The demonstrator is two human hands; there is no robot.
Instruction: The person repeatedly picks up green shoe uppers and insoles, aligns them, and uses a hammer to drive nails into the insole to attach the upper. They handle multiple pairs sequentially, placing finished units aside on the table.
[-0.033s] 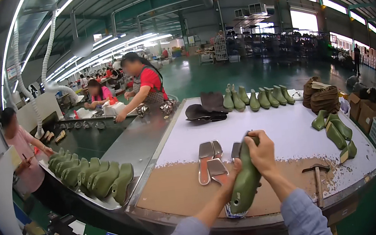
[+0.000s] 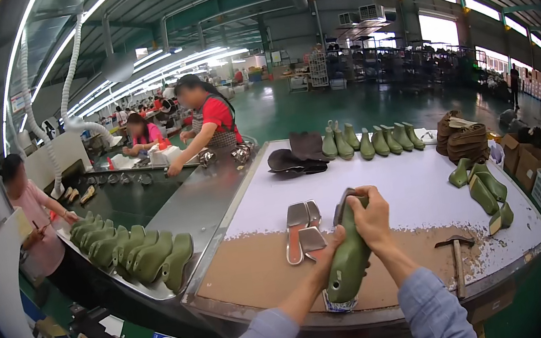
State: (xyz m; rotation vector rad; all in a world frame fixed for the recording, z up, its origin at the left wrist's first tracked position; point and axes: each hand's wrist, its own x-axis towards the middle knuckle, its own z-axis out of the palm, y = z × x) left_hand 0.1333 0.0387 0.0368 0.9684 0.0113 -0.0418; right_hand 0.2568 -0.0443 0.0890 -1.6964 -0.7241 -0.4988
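Observation:
A green shoe last (image 2: 348, 269) is held up in front of me, tilted over the near part of the table. A dark, thin insole (image 2: 342, 206) lies against the left side of its far end. My right hand (image 2: 374, 215) is closed round that far end, its thumb on the last. From the left, my left hand (image 2: 326, 257) grips the last lower down, thumb pointing up; most of its fingers are hidden behind the last. Just left of the hands, several grey-and-orange insoles (image 2: 293, 242) lie overlapping on the table.
A hammer (image 2: 458, 260) lies right on the worn worktable (image 2: 249, 267). Green lasts (image 2: 382, 142) stand along the back, beside dark boot uppers (image 2: 298, 158); more lasts (image 2: 485, 190) lie far right. A left-hand conveyor holds a row of lasts (image 2: 149, 259). Co-workers (image 2: 212, 115) stand beyond.
The last has turned slightly in my hands and its near end has shifted a little. More of the dark insole shows along its far end.

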